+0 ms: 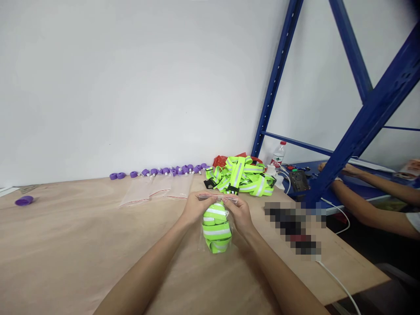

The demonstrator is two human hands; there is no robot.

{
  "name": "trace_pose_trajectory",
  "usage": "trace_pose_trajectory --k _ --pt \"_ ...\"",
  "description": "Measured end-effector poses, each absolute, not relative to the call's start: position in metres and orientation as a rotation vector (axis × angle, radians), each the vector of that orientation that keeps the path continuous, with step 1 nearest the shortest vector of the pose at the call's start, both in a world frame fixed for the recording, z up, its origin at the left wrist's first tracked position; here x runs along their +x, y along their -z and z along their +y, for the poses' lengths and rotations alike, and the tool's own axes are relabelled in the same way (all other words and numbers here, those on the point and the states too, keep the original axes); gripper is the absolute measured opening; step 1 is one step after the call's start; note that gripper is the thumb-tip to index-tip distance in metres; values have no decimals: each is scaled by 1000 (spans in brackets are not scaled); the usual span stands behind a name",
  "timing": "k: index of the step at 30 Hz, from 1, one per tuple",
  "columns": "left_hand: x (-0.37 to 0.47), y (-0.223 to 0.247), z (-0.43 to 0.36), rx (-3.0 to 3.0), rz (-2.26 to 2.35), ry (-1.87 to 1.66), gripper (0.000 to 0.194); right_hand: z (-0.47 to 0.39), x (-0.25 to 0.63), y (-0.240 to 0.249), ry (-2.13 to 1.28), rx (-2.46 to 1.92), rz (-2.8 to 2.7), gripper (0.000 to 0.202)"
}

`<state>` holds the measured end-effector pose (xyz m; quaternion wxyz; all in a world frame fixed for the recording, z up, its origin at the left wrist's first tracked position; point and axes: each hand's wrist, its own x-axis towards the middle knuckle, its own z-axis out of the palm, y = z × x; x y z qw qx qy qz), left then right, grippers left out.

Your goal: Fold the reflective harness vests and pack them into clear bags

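Both hands pinch the top edge of a clear zip-lock bag (201,238), which has a reddish strip along its mouth. Folded inside it is a neon yellow-green reflective strap (217,231) with silvery bands. My left hand (196,206) grips the left part of the bag's mouth, thumb on the near side. At the right part, my right hand (239,213) does the same. Just beyond the hands lies a tangled heap of similar reflective straps (241,175) with black buckles, partly over red plastic.
Flat clear bags (138,192) lie left of the hands. Several purple caps (166,170) line the wall; a purple cup-like piece (24,201) is far left. Right are a blurred dark object (292,227), a blue metal frame (361,118), a water bottle (278,155) and another person's arms (367,199).
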<state>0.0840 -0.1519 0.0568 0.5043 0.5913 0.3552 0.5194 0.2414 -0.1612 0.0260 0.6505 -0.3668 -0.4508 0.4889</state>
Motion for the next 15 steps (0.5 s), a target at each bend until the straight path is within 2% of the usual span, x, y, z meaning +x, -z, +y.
trace_pose_trajectory --k 15 --pt "86 -53 -151 1486 823 -1287 27 -159 241 -23 -1089 -817 -1060 26"
